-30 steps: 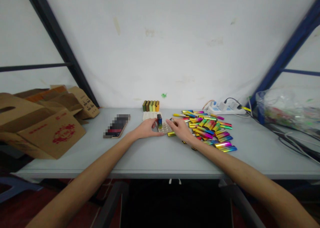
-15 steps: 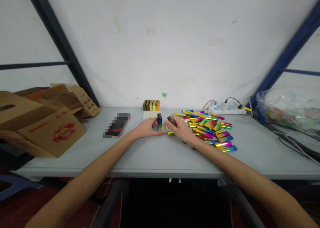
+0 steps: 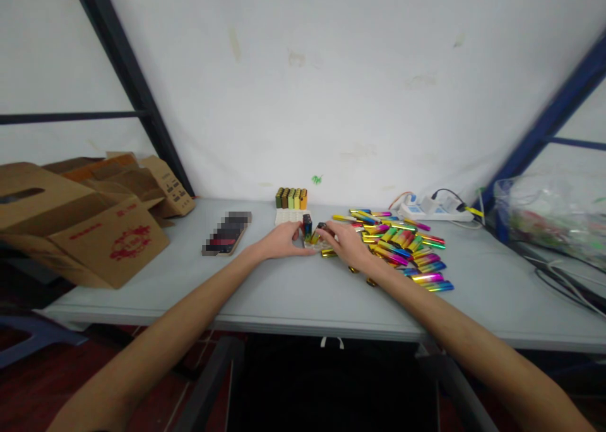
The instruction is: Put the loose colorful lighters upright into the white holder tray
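Near the middle of the grey table [image 3: 284, 293], my left hand [image 3: 283, 240] curves round the left side of a clear tray [image 3: 311, 244], its thumb along the front edge. Upright lighters [image 3: 307, 225] with dark tops stand in that tray beside my left fingers. My right hand [image 3: 347, 244] is closed on a lighter [image 3: 322, 230] with a dark top, over the tray's right side. Right of my right hand lies a loose pile of shiny multicoloured lighters [image 3: 398, 242]. Behind the hands, a white tray [image 3: 288, 216] lies before several upright green, brown and yellow lighters [image 3: 291, 198].
A phone [image 3: 227, 233], partly pixelated, lies left of my left hand. Open cardboard boxes [image 3: 108, 236] take up the left end. At the back right are a power strip [image 3: 435, 211] with plugs, a clear plastic bag [image 3: 553, 217] and loose cables [image 3: 563, 280].
My right hand has brought its lighter lower and closer to the upright ones in the tray. My left hand keeps its place at the tray. The whole view has shifted slightly.
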Motion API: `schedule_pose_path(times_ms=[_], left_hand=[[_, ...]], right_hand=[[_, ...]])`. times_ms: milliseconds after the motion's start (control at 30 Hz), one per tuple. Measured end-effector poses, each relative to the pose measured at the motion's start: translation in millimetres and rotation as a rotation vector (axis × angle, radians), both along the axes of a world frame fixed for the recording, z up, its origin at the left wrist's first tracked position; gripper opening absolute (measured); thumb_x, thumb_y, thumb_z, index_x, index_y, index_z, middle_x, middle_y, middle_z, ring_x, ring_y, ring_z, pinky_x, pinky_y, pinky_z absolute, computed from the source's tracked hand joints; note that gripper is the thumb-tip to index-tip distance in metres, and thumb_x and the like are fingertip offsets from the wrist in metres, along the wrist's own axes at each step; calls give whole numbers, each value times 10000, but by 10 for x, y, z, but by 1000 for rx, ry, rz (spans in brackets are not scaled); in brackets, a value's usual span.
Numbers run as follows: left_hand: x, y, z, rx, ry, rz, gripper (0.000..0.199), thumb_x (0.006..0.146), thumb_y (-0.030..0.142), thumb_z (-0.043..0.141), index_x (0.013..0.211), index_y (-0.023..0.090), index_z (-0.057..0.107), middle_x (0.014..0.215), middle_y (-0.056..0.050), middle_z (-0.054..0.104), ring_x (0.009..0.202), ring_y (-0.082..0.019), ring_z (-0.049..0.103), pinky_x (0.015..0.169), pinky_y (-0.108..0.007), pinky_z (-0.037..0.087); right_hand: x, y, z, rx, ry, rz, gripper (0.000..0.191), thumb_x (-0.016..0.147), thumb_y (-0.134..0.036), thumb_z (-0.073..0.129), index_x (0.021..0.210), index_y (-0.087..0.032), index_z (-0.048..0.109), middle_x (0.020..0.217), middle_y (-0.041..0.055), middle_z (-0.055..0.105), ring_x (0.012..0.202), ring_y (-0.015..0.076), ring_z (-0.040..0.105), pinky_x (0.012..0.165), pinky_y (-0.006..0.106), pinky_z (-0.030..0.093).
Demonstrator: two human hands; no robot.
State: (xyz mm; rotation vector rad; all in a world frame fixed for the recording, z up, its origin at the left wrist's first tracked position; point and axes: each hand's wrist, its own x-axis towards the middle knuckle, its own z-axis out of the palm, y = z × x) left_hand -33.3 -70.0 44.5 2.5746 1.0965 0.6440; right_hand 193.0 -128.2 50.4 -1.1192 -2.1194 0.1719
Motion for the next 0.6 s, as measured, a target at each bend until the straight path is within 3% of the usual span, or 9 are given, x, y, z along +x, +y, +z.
schedule_pose_path(times_ms=[200, 333, 600], left_hand=[[-1, 24, -29, 23, 14, -3, 612, 661, 773, 727, 839, 216, 548, 739, -10, 587, 627, -184, 499, 566, -312, 342], [-1, 38, -39, 14, 7, -7, 612, 658, 775, 725, 845, 215, 562, 753, -18, 610, 641, -195, 529, 571, -314, 350], [1, 38, -39, 35, 13, -15, 609, 666, 781, 715, 834, 217, 557, 743, -17, 600, 637, -200, 536, 572, -316, 351]], right_hand=[[-19, 37, -69, -28, -46, 33, 311, 1058, -390, 471, 811, -213, 542, 740, 21, 596, 662, 170, 501, 660, 287, 351], [-39, 36, -63, -46, -88, 118, 253, 1059, -363, 479, 910, -199, 599, 876, 65, 655, 787, 193, 578, 737, 297, 403], [-42, 137, -76, -7, -253, 50, 232, 1084, -336, 441, 1006, -184, 598, 916, 72, 669, 793, 190, 575, 742, 300, 404]])
